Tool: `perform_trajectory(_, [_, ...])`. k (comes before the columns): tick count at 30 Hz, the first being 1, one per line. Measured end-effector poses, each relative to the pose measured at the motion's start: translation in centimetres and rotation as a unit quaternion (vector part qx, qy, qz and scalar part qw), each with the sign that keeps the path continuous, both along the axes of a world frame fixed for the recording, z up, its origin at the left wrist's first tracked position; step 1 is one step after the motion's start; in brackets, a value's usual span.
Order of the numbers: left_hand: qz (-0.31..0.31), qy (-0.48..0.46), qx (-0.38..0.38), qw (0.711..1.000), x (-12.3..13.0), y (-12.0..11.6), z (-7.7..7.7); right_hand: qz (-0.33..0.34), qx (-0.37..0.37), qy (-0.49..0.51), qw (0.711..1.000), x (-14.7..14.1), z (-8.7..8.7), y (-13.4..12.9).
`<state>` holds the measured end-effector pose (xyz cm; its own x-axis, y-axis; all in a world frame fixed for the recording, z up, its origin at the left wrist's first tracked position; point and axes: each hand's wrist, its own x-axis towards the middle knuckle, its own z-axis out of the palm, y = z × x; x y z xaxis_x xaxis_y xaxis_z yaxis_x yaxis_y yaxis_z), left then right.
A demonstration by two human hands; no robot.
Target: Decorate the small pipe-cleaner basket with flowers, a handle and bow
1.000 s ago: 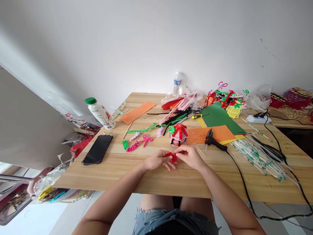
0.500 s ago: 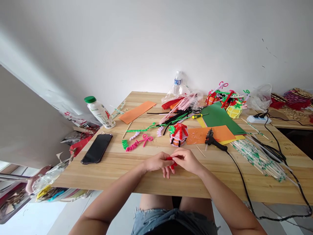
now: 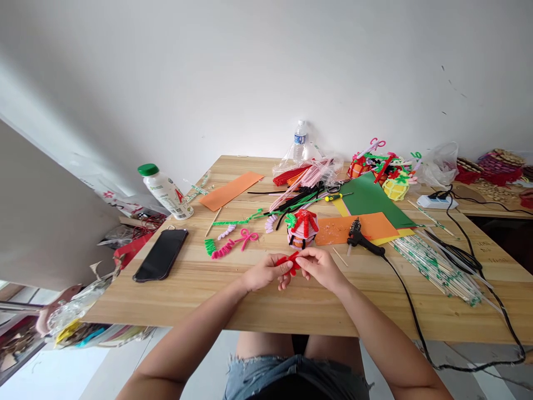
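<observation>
A small red fuzzy piece (image 3: 294, 263), with several short arms, is held between both hands above the table's front part. My left hand (image 3: 268, 272) pinches its left side with thumb and fingers. On its right side, my right hand (image 3: 317, 268) grips it with the fingertips. Just beyond the hands stands a small round pink and orange basket-like craft (image 3: 302, 229) with a red top and a green curl. Pink and green coiled pipe cleaners (image 3: 224, 248) lie to the left of it.
Left on the table (image 3: 187, 300) are a black phone (image 3: 161, 254) and a white bottle (image 3: 166, 193). A glue gun (image 3: 361, 238) rests on orange paper (image 3: 328, 229), its cable running over the front edge. Wrapped sticks (image 3: 437, 266) lie right; pipe cleaners (image 3: 297, 194) and scissors lie behind.
The hands have opened slightly around the red piece, and more of it shows between the fingertips. The view has shifted a little to the right.
</observation>
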<state>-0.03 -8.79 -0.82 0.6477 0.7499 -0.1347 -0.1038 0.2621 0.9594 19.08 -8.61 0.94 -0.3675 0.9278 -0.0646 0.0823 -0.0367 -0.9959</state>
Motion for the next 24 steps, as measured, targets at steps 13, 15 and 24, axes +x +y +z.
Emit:
perform_trajectory(13, [-0.003,-0.071,-0.166,0.983,-1.1,0.3,1.4,-0.097,0.017,0.098,0.99,0.1,0.8,0.1])
perform_trajectory(15, [0.015,-0.063,-0.177,0.982,-0.8,0.3,1.3,-0.11,0.025,0.115,0.987,0.0,0.7,0.1])
perform_trajectory(24, [0.185,-0.046,-0.031,0.981,0.4,0.7,-0.1,-0.091,-0.023,0.119,0.988,-0.6,-0.2,-0.1])
